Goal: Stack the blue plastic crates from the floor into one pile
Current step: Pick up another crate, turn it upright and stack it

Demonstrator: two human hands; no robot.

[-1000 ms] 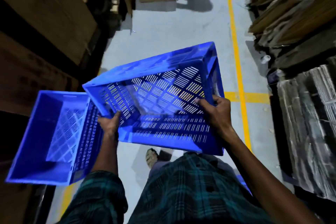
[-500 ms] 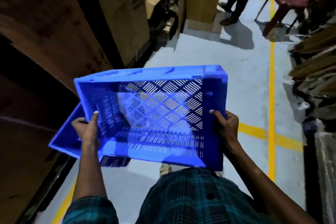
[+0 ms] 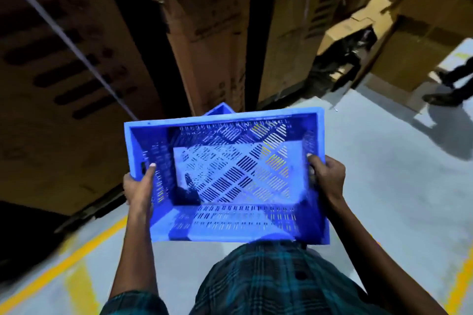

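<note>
I carry a blue slotted plastic crate (image 3: 225, 176) in front of my chest, open side up. My left hand (image 3: 139, 184) grips its left end wall, thumb over the rim. My right hand (image 3: 326, 174) grips the right end wall the same way. Right behind the crate's far rim, only a corner of a second blue crate (image 3: 220, 109) shows; the carried crate hides the rest, and some of it shows dimly through the slotted bottom.
Tall cardboard boxes (image 3: 212, 41) rise close ahead and to the left. More cartons (image 3: 419, 41) are piled at the right back. Another person's legs (image 3: 453, 84) stand at the far right. The grey floor (image 3: 384, 161) carries yellow lines (image 3: 76, 261).
I turned left toward the boxes. The crate I hold levelled out from a tilt and moved over the second crate, which now is almost hidden beneath it.
</note>
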